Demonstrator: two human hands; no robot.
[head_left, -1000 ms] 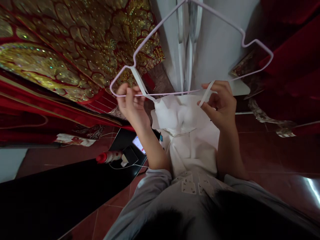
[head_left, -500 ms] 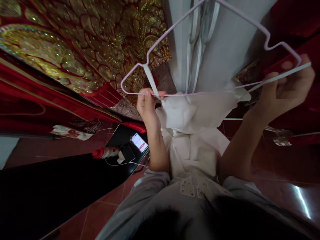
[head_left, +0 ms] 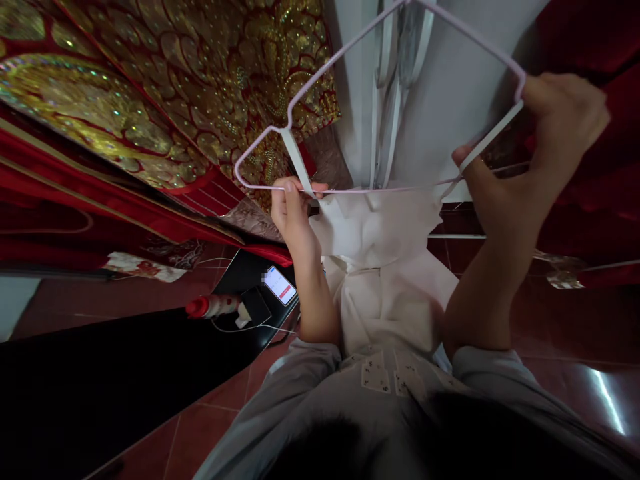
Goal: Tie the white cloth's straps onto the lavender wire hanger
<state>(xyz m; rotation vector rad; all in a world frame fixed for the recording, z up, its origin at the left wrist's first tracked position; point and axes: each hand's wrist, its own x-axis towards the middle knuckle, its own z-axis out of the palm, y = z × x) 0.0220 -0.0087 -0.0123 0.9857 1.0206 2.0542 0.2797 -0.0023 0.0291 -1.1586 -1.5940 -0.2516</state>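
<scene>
A pale pink clothes hanger (head_left: 345, 55) is held up before me. My left hand (head_left: 293, 203) pinches its bottom bar at the left, beside a white strap (head_left: 296, 160) looped over the left notch. The white garment (head_left: 373, 223) hangs from its straps below the bar and drapes towards my lap. My right hand (head_left: 550, 133) is at the hanger's right end, fingers curled over the right notch and covering the tip. A second white strap (head_left: 493, 135) runs taut from that notch across my right thumb.
Red and gold sequined costumes (head_left: 250, 87) hang at the left, dark red cloth (head_left: 617, 160) at the right. A black bench (head_left: 125, 373) at lower left bears a lit phone (head_left: 280, 285), a red-capped bottle (head_left: 213, 307) and a cable. Behind the hanger stands a grey-white panel (head_left: 450, 87).
My right hand has moved left and inward along the hanger, bringing the right strap over to the notch. My left hand has stayed nearly still.
</scene>
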